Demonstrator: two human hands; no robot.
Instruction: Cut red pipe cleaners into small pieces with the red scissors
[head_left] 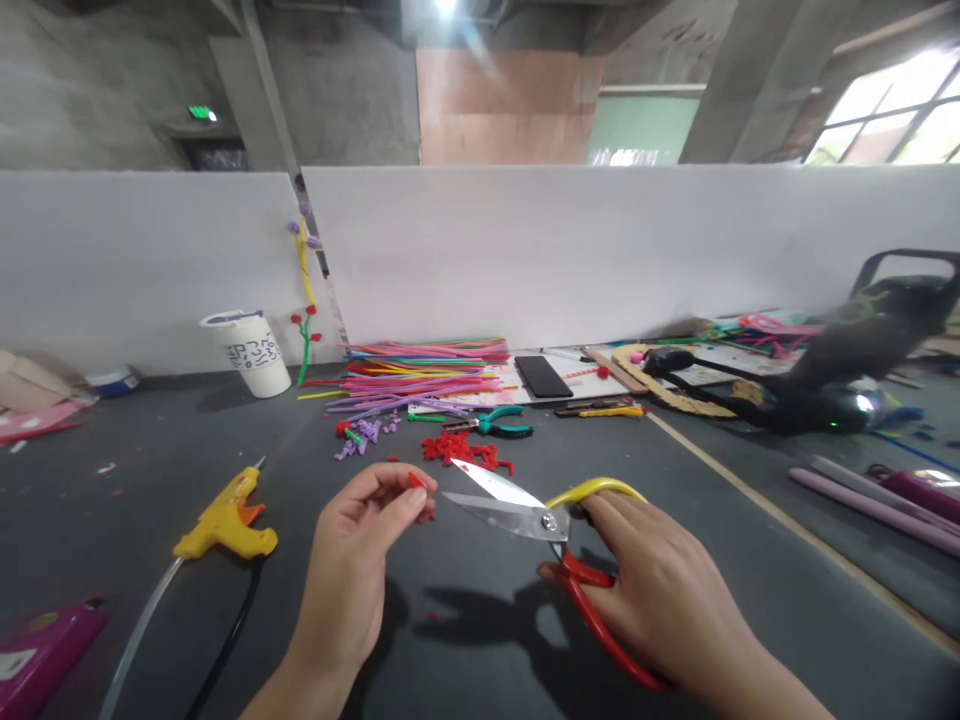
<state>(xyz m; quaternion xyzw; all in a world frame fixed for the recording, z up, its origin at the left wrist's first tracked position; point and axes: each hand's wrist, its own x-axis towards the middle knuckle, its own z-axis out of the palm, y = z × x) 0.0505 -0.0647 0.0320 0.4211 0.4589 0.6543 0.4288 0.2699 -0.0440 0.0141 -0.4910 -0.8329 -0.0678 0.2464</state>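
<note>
My left hand (352,560) pinches a small red piece of pipe cleaner (416,481) between thumb and fingertips, just above the dark table (150,470). My right hand (652,590) grips scissors (525,510) with one yellow and one red handle. Their blades are parted and point left toward the red piece. Beyond the blades lies a heap of red cut bits (465,452), and purple cut bits (364,434) lie to its left.
A yellow glue gun (225,520) lies at the left with its cable. A pile of coloured pipe cleaners (420,375), teal pliers (499,425), a black phone (543,376) and a white cup (251,352) stand behind. A white partition (600,250) closes the back.
</note>
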